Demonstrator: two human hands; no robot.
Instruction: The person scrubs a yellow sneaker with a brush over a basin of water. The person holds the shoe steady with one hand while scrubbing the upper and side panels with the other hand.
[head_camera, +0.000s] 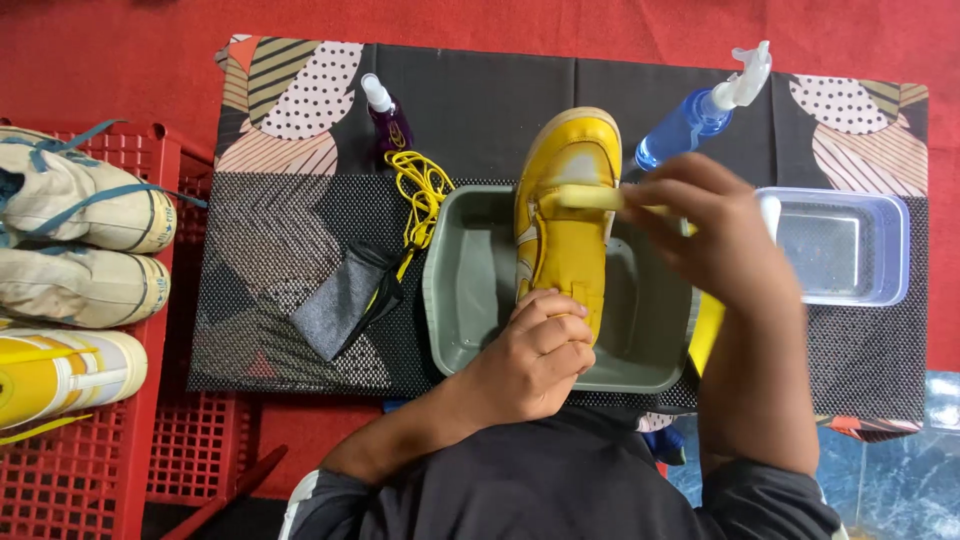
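The yellow shoe (566, 215) is a high-top sneaker with a pale, whitish patch over its toe cap and a lighter sole edge. It sits over the grey plastic basin (470, 290) in the middle of the table (480, 90), which is covered by a dark patterned cloth. The left hand (530, 355) is curled around the shoe's heel end, fingers folded over the collar. The right hand (715, 235) pinches the handle of a yellow brush (590, 197), whose head lies across the shoe just behind the toe.

Apart from the shoe, the basin looks bare inside. A clear rectangular tub (845, 245) stands just right of the right hand; what it holds cannot be told. A red crate (130, 150) at the left carries two pale sneakers (85, 240) and another yellow one (60, 370).

The shoe's long axis runs away from the person, toe pointing toward the far edge of the table, heel nearest the body.
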